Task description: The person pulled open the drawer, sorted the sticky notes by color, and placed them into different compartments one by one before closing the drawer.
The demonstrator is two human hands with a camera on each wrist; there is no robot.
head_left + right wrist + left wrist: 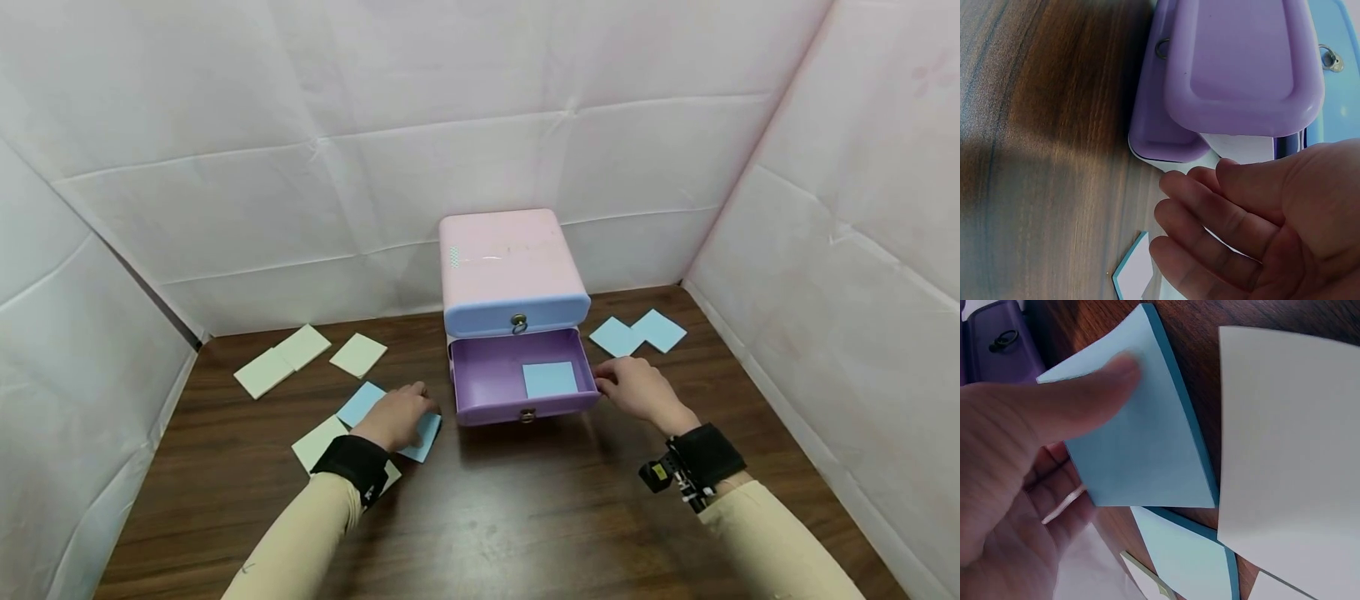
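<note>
Your left hand (395, 417) is pinching a blue pad (1141, 444) at the table's 7 o'clock, with the open drawer (517, 379) lying toward its 2 o'clock, while your right hand (637, 387), fingers relaxed, is resting beside that drawer's right wall.

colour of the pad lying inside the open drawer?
Light blue; the pad lies flat in the purple drawer, clearest in the head view.

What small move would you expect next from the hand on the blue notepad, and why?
Probably the left hand lifts the blue notepad it pinches and carries it to the open purple drawer. One blue pad already lies inside, and the right hand rests at the drawer's side.
</note>
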